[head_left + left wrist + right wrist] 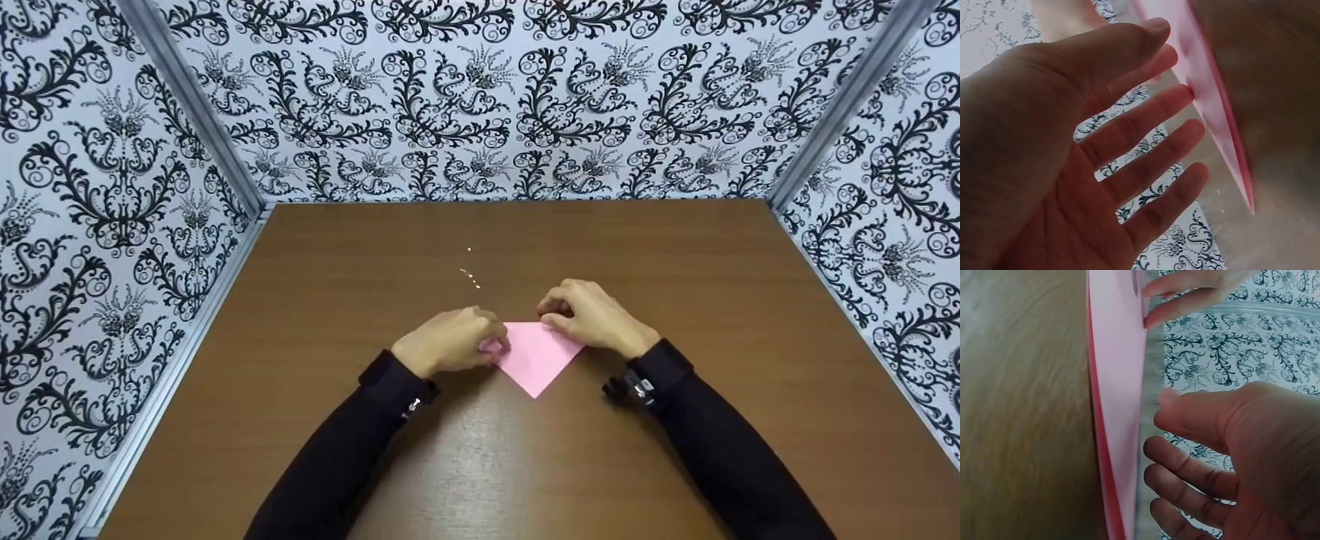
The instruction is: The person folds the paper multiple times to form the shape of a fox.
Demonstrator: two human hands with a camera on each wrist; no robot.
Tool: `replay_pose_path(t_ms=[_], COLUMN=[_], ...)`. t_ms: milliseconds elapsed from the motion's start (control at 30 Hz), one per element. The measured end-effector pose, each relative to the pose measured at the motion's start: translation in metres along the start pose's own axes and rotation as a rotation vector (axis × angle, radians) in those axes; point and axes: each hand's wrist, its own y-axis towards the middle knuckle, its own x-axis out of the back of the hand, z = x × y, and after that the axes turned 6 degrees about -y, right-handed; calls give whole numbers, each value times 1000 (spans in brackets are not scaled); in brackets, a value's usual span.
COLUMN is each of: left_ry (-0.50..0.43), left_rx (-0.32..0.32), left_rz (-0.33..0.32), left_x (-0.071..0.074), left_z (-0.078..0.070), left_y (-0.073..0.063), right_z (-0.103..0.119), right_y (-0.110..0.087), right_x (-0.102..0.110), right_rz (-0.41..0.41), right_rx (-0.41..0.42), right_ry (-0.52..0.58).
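A piece of folded pink paper [536, 356] lies on the table with a point toward the person. A darker pink lower edge runs along it in both wrist views. My left hand [457, 341] is at its left corner; in the left wrist view its fingers [1140, 126] reach out fairly straight, the middle fingertip right at the paper. At the upper right edge is my right hand [600, 319]. Its thumb and index fingertips [1167, 405] meet close beside the paper in the right wrist view, with the other fingers loosely bent and no paper seen between them.
A brown wooden table [337, 247] carries the paper. Several tiny pale specks [470, 277] lie beyond the hands. Walls with black scroll patterns [480, 90] enclose the back and both sides. Dark sleeves [330, 457] and wrist-worn cameras [641, 386] cover both forearms.
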Motion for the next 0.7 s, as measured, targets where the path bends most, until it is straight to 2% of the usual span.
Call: replay_pose_path(t_ms=[200,367,567,700], left_ry=[39,57,37,18], left_rx=[12,22,35,15], left_rz=[-19,-54,-77,-93], left_x=[-4,-8,-10,-13], left_z=[5,8,10,10], left_y=[-6,-10,-10,-10], right_z=[12,25,39,49], right_y=[-12,-30,-48,-55], right_x=[8,9,0,-7], right_rz=[-23,10,30,26], right_rx=[66,108,199,274], right_ry=[-44,-109,-184,-268])
